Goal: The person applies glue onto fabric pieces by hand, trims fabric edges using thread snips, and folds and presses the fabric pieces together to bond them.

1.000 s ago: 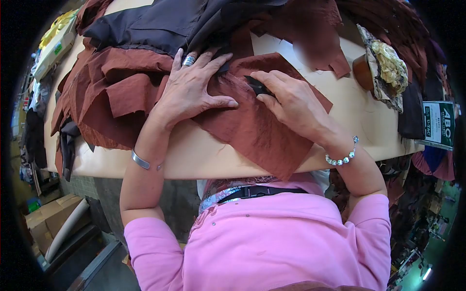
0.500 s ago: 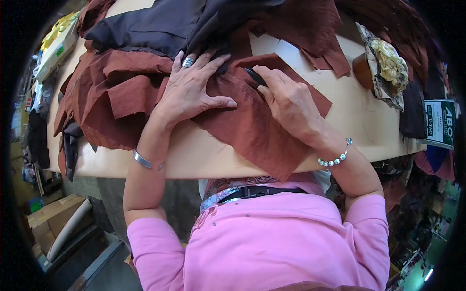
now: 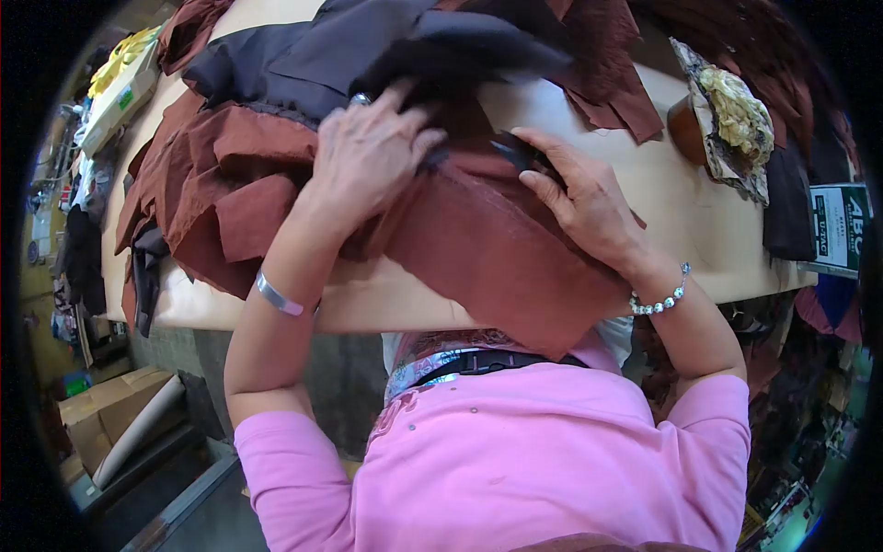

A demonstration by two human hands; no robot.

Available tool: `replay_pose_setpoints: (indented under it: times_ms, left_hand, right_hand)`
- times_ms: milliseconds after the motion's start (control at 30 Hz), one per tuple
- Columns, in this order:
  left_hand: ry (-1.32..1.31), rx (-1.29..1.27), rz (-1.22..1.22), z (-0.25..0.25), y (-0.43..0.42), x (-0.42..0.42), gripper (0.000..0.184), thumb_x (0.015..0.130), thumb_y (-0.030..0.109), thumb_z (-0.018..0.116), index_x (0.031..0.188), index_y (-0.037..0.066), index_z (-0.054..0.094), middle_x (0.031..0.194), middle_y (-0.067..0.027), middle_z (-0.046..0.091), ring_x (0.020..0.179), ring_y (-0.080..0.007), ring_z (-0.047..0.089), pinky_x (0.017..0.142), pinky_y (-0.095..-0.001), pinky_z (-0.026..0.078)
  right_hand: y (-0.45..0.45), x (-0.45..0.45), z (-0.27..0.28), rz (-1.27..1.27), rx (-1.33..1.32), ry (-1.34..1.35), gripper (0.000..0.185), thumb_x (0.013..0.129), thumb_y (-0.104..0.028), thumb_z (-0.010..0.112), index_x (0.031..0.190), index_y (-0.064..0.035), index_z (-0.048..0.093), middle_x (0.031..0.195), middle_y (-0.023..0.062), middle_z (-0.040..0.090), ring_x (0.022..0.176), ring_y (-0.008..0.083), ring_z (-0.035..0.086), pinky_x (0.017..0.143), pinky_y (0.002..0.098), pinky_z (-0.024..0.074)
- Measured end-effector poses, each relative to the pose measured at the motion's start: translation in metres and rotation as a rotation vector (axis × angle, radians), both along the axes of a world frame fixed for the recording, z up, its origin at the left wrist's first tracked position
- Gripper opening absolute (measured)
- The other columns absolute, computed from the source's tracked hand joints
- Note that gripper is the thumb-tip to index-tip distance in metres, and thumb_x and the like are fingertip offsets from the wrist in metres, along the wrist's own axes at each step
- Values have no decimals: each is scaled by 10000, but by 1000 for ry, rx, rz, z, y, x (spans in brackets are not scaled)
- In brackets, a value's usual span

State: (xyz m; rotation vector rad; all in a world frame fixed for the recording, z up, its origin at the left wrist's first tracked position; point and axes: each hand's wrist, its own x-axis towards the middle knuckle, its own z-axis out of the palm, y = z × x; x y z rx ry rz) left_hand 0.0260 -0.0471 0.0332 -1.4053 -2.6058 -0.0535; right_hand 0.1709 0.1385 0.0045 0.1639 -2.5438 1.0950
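Observation:
Reddish-brown cloth lies in folds on the pale table, one corner hanging over the front edge. Behind it is dark cloth, whose right part is smeared by motion. My left hand, ringed and slightly blurred, has its fingers curled together at the border of the brown and dark cloth; what they hold, if anything, is hidden. To the right, my right hand is closed around a small black tool just above the brown cloth. The tool's exact kind cannot be made out.
The pale table has a curved front edge. At the right stands a brown container beside a crumpled yellowish bundle. More brown cloth lies at the back right. A green-and-white box is at the far right; a cardboard box sits lower left.
My left hand has gone from lying spread to curled fingers. The dark cloth has swung to the right, and the brown cloth has shifted and folded. My right hand has moved slightly right with the black tool.

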Motion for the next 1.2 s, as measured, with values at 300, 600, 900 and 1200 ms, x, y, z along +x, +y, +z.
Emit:
replay_pose_setpoints:
  times_ms: [300, 600, 900, 1200]
  left_hand:
    - [544, 301, 122, 12, -31, -45, 198, 814, 130, 547, 991, 132, 637, 1054, -30, 609, 882, -245, 611, 736, -389, 486]
    - [-161, 133, -627, -15, 7, 42, 345, 717, 74, 570, 1059, 110, 602, 1101, -51, 574, 1034, -256, 545, 866, -375, 442]
    - [-112, 62, -681, -6, 18, 8, 106, 782, 171, 555, 871, 116, 539, 918, -60, 536, 923, -233, 531, 735, -367, 442]
    - [35, -83, -857, 0, 19, 12, 68, 808, 163, 472, 848, 108, 468, 877, -36, 472, 868, -175, 526, 636, -286, 458]
  right_hand:
    - [6, -3, -7, 14, -182, 66, 353, 853, -94, 594, 1187, -30, 503, 998, 191, 612, 889, 356, 610, 762, 370, 492]
    - [11, -5, -12, -13, -257, 12, 367, 864, -130, 590, 1205, -33, 493, 997, 194, 612, 898, 341, 611, 777, 365, 484]
    - [11, -3, -7, -11, -209, 3, 364, 859, -101, 581, 1200, -15, 490, 1065, 219, 595, 964, 388, 586, 798, 390, 478]
    - [10, -3, -2, 22, -183, 45, 371, 859, -82, 583, 1204, 6, 480, 1090, 228, 580, 984, 388, 579, 811, 391, 487]
